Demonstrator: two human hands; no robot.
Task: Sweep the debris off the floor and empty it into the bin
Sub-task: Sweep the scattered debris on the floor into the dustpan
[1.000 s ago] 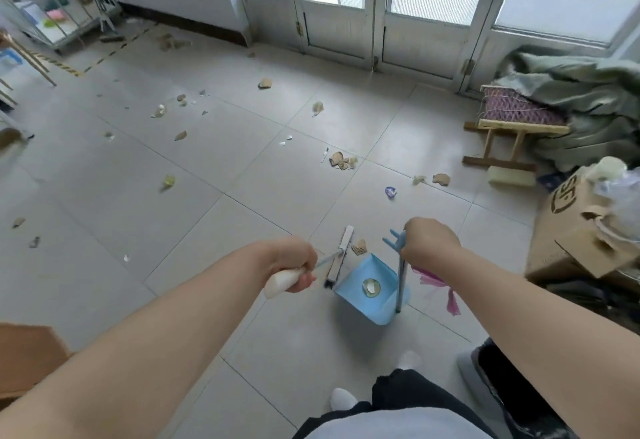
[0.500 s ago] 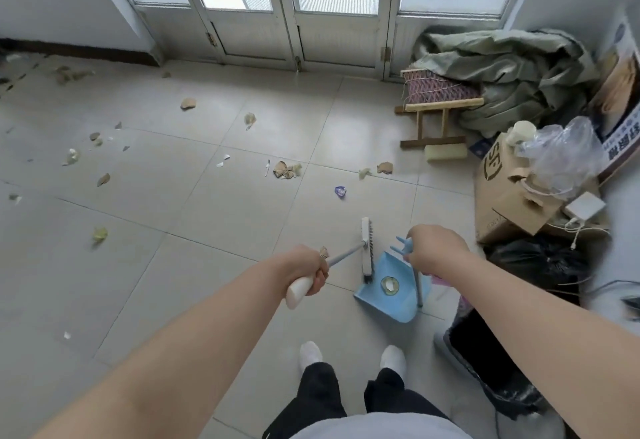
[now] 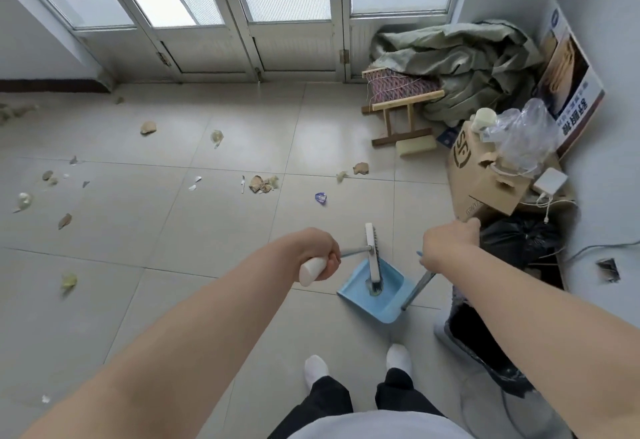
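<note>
Near the feet, left grip (image 3: 320, 258) clasps the white-handled broom (image 3: 371, 255), right grip (image 3: 448, 244) the metal pole (image 3: 417, 288) of the blue plastic dustpan (image 3: 358, 300); tilting early could spill its scrap (image 3: 374, 291) short of the black-lined bin (image 3: 498, 378), right.

I seem to be in a lived-in room of a home, partly used for storage: a pale tiled floor (image 3: 207, 231), a row of glazed doors (image 3: 287, 40), and a corner heaped with green cloth (image 3: 478, 64), a wooden stool (image 3: 401, 106), a cardboard box (image 3: 485, 175), a leaning poster (image 3: 568, 85) and a charger (image 3: 550, 180).
</note>
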